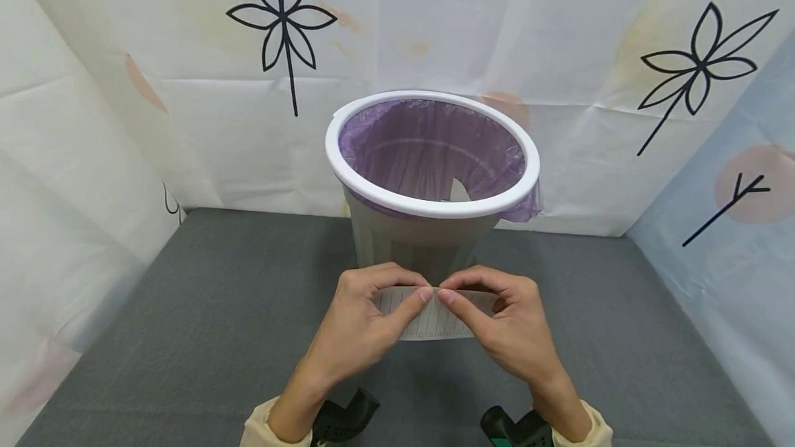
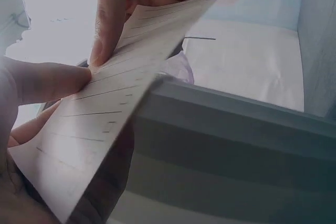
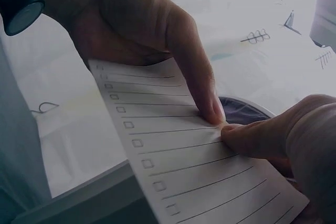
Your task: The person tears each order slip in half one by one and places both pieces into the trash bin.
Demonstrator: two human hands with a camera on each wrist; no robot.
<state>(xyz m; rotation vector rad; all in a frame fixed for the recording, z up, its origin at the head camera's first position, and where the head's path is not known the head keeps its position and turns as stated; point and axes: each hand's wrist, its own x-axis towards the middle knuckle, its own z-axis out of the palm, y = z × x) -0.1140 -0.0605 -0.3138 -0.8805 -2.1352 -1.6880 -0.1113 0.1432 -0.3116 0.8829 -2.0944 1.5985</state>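
Between both hands is a strip of white checklist paper (image 1: 437, 323), printed with ruled lines and a row of small boxes along one edge. My left hand (image 1: 363, 316) pinches its upper edge near the middle, thumb on the face toward me. Right beside it, my right hand (image 1: 506, 316) pinches the same edge, the two thumb tips almost meeting. In the right wrist view the paper (image 3: 184, 135) looks whole, with the thumbs pressed on its face. Just beyond the hands stands a grey bin (image 1: 422, 233) with a white rim and a purple liner bag (image 1: 428, 147).
A pale scrap (image 1: 459, 190) shows inside the bin. The bin stands on a dark grey table (image 1: 248, 309), near the back wall of white patterned cloth (image 1: 435, 19). Side cloths (image 1: 733, 281) close off the left and right. Black devices (image 1: 348, 416) are worn at both wrists.
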